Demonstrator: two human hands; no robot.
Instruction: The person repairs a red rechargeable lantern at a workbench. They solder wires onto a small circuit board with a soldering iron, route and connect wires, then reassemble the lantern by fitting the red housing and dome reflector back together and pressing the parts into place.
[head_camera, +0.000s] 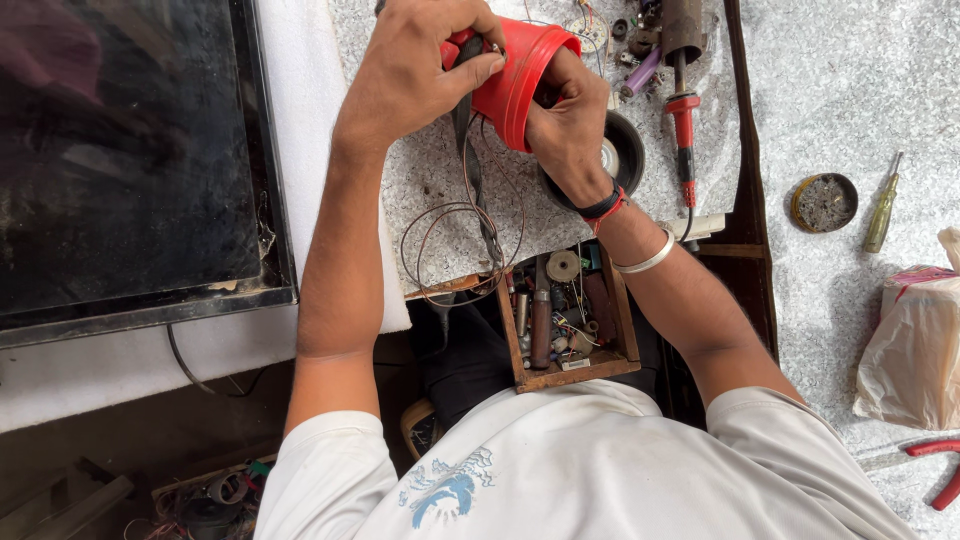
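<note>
My left hand (420, 65) grips the narrow end of a red cone-shaped plastic housing (520, 80) held above the speckled workbench (420, 190). The fingers of my right hand (570, 125) reach into the housing's wide open mouth; what they touch inside is hidden. Thin brown wires (455, 245) hang from the housing and loop over the bench. A dark cable or tool runs down under my left hand. A black round speaker (625, 155) lies just under my right hand.
A flat dark screen (130, 160) lies on white padding at left. A soldering iron (683, 120) lies at top right. A wooden drawer (565, 320) of small parts is open below the bench. At right lie a round tin (824, 202), a screwdriver (882, 210), a plastic bag (915, 350) and red-handled pliers (940, 470).
</note>
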